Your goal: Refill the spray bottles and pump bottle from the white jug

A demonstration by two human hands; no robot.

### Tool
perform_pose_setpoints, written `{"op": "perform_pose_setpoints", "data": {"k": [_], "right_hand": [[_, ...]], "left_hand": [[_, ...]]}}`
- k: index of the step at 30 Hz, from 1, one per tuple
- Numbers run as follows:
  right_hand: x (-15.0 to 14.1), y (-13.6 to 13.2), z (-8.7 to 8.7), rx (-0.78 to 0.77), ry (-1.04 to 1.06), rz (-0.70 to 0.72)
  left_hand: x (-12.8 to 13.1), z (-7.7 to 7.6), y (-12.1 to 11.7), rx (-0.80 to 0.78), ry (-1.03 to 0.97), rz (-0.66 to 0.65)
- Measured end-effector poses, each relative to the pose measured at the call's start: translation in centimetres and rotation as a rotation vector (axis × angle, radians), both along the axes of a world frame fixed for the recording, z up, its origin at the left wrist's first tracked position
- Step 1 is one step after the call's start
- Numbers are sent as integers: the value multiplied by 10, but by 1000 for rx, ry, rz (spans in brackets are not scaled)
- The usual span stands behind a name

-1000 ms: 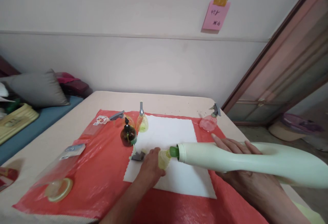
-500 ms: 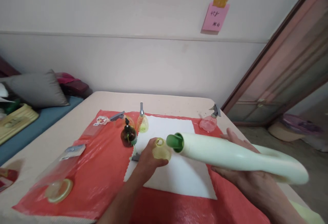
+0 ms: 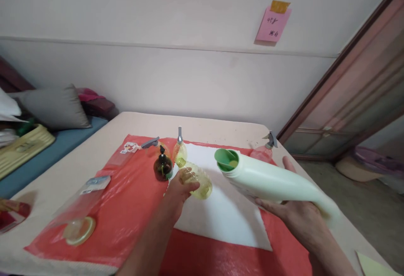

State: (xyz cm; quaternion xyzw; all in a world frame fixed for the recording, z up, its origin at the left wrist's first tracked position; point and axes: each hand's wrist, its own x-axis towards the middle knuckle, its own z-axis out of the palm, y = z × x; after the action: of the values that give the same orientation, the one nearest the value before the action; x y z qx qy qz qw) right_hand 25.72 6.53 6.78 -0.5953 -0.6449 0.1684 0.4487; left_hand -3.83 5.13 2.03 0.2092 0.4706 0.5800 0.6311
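My left hand (image 3: 179,191) is closed around a small clear yellow bottle (image 3: 204,184). The bottle leans over the white sheet, its uncapped neck pointing up and to the left. In my right hand (image 3: 299,219) lies a large pale green jug (image 3: 274,179), held from below with the palm under it and the thumb along the far side. Its mouth with a green pouring spout (image 3: 224,158) faces up and left, apart from the bottle. Left of the bottle stands a dark brown pump bottle (image 3: 163,169). My left hand hides part of the sheet.
White sheet (image 3: 227,225) and red plastic cover (image 3: 126,208) lie on the table. Behind are a yellow spray bottle (image 3: 180,152), an orange one (image 3: 150,143) and a pink one (image 3: 262,153). At left lie a clear plastic bag (image 3: 82,200) and round lid (image 3: 80,230).
The jug's spout has come away from the bottle's neck and tipped upward, the jug moving left. My left hand has lifted the bottle and tilted its neck to the left.
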Motion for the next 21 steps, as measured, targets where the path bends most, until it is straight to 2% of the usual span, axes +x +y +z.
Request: {"op": "perform_pose_setpoints", "data": {"k": [3, 7, 12, 17, 21], "right_hand": [[-7, 6, -9, -49, 73, -25], [-22, 22, -28, -1, 385, -174], [-58, 53, -60, -4, 787, -143], [-93, 87, -93, 8, 821, -147], [-103, 105, -112, -2, 750, -141]], "left_hand": [[-5, 0, 4, 4, 54, 116], [-17, 2, 11, 51, 150, 282], [-31, 6, 13, 98, 181, 430], [-36, 12, 10, 149, 137, 450], [-40, 18, 7, 153, 149, 454]]}}
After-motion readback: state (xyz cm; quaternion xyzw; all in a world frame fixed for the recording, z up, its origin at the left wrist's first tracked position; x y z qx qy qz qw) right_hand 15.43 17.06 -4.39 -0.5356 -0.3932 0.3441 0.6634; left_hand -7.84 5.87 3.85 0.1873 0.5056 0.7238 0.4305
